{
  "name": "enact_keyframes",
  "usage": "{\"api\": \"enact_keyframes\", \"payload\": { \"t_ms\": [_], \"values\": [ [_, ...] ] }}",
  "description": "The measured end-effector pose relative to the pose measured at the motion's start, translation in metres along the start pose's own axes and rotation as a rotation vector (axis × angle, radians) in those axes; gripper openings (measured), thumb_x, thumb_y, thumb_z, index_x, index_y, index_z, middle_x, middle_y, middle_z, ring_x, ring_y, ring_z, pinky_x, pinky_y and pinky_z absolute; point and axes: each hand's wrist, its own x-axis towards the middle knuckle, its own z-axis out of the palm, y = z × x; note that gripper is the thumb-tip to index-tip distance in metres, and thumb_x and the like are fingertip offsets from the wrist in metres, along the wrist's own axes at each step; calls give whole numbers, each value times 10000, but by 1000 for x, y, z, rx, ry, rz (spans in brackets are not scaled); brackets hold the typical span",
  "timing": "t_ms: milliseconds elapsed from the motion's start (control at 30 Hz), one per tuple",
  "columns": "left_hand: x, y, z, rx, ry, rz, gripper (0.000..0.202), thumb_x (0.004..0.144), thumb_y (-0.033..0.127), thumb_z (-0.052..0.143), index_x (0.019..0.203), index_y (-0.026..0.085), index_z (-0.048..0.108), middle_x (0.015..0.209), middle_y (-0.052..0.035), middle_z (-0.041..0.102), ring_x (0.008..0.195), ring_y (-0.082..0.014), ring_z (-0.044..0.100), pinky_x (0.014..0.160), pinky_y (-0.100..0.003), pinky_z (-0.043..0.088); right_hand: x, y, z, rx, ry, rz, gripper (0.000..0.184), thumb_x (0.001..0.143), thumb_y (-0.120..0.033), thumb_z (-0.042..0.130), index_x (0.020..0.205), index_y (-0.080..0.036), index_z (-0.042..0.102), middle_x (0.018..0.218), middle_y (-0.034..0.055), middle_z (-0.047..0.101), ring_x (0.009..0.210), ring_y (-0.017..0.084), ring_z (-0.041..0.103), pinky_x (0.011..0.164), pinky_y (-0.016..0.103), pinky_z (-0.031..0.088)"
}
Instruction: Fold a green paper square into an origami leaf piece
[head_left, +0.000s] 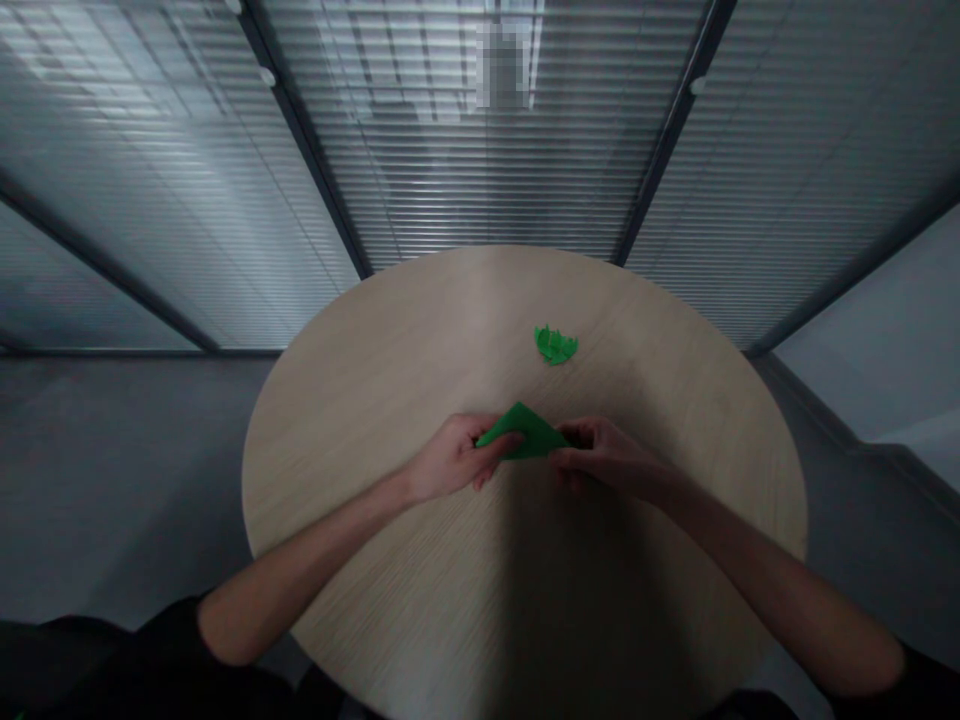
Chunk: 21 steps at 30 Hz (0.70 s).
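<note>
Green paper (523,432), by the look of it, is held up near the middle of a round wooden table (360,380) in the head view, our only one. It shows as a flat triangle with one corner pointing away from us; we cannot tell whether it touches the table. The left hand (454,455) is closed on the paper's left end, thumb above and fingers below. The right hand (611,460) is narrow, thumb and fingers pinching the right corner.

As we judge it, uneven pulling between the hands could crease or tear the paper, and a loosened right pinch could let that corner slip. The dim light and the shadow (585,580) across the table could hide a crooked edge.

We count one table, two hands, two black sleeves (172,640), one held paper and one jagged green cluster (555,346) lying beyond it, apart from both hands; its pieces are too small to count. Behind stand at least three blinds (480,175).
</note>
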Motion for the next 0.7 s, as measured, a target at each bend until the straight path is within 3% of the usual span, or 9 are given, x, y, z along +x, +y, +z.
{"api": "enact_keyframes", "payload": {
  "t_ms": [500,700],
  "values": [
    [-1,0,-14,-23,120,-24,463,954,551,619,697,173,542,502,48,557,384,-58,488,403,-155,415,2,9,-22,128,182,-46,230,680,-356,758,737,-192,607,617,-20,637,497,106,565,489,229,469],
    [2,1,-13,-19,108,-29,462,962,545,603,697,171,548,505,38,570,393,-64,506,411,-162,421,2,7,-15,170,144,-127,412,851,-582,686,915,-175,669,811,41,715,563,112,616,546,247,509]
  ]
}}
